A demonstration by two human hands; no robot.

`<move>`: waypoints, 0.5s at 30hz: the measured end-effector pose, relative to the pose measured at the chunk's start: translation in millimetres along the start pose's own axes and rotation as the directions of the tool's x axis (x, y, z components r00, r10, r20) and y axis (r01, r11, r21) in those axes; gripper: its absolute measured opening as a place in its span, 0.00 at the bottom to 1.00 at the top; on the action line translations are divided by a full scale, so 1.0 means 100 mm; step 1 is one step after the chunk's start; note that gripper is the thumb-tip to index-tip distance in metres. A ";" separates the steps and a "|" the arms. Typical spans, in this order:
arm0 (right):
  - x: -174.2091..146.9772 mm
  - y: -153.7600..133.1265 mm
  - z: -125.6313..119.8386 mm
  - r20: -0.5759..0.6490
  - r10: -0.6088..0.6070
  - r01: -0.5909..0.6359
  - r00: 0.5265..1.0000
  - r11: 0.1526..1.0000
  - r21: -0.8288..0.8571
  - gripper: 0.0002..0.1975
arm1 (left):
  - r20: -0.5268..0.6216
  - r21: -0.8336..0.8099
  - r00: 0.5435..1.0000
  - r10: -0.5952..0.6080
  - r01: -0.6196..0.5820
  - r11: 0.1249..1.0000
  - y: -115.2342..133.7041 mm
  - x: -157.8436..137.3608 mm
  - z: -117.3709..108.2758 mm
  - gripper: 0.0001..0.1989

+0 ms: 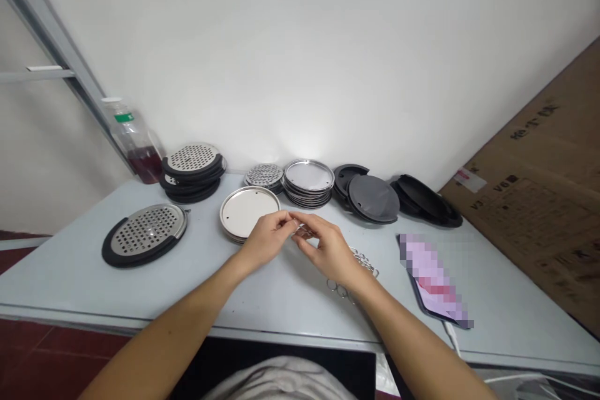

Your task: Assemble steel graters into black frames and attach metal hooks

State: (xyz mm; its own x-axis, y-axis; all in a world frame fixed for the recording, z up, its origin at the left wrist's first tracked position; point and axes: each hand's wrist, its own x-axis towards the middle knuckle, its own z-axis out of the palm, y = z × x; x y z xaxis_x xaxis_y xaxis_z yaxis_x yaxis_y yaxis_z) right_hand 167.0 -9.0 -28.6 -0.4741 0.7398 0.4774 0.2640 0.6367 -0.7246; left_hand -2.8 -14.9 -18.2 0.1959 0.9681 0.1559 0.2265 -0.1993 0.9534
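Observation:
My left hand (269, 239) and my right hand (329, 251) meet over the middle of the table, fingertips pinched together. Between them glints a small shiny metal piece (304, 231), mostly hidden by the fingers. Loose metal rings (343, 292) lie on the table beside and partly behind my right hand. Just behind my left hand is a short stack of round metal plates (248, 211) with small holes near the rim. A round grater (149, 234) with a black edge guard lies farther left, apart from both hands.
Along the wall stand stacked graters (193, 159), a smaller grater (264, 175), a taller stack of metal discs (309, 176), dark round covers (374, 199) and black holders (429, 200). A bottle of red liquid (144, 162) is at left. A phone (434, 281) with cable and a cardboard box (539, 181) are at right.

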 end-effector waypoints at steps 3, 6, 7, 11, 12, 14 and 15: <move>0.00 0.02 0.02 -0.064 0.041 -0.042 0.997 0.999 -0.009 0.18 | -0.025 0.018 1.000 0.013 -0.012 1.000 0.00 -0.01 0.01 0.12; 0.00 0.02 0.00 -0.051 0.058 -0.058 0.997 0.998 -0.001 0.15 | -0.060 0.040 0.998 0.014 -0.011 0.999 0.01 -0.01 -0.01 0.14; 0.00 0.01 -0.01 -0.047 0.052 -0.053 0.998 0.998 -0.017 0.14 | -0.068 0.045 0.998 0.012 -0.009 0.999 0.01 -0.01 -0.02 0.14; 0.00 0.01 -0.03 -0.041 0.004 -0.010 0.999 0.989 -0.148 0.15 | -0.088 0.092 0.996 0.034 -0.026 0.995 0.02 -0.02 -0.03 0.15; 0.00 0.01 -0.02 -0.034 -0.007 0.001 0.999 0.982 -0.190 0.15 | -0.094 0.117 0.995 0.044 -0.032 0.993 0.02 -0.03 -0.03 0.15; -0.02 0.01 0.00 -0.037 -0.028 0.017 0.999 0.962 -0.274 0.15 | -0.116 0.171 0.991 0.065 -0.044 0.984 0.02 -0.03 -0.01 0.14; -0.03 0.02 0.01 -0.046 -0.041 0.024 0.998 0.949 -0.315 0.14 | -0.129 0.199 0.988 0.080 -0.054 0.979 0.02 -0.04 0.00 0.14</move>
State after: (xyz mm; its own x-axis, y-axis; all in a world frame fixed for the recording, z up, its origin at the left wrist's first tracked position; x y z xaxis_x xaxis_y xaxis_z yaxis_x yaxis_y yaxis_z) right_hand 167.6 -10.5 -31.8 -0.4454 0.7224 0.5289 0.5032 0.6906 -0.5194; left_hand -2.7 -18.9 -17.2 0.0892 0.9604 0.2640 0.4006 -0.2773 0.8733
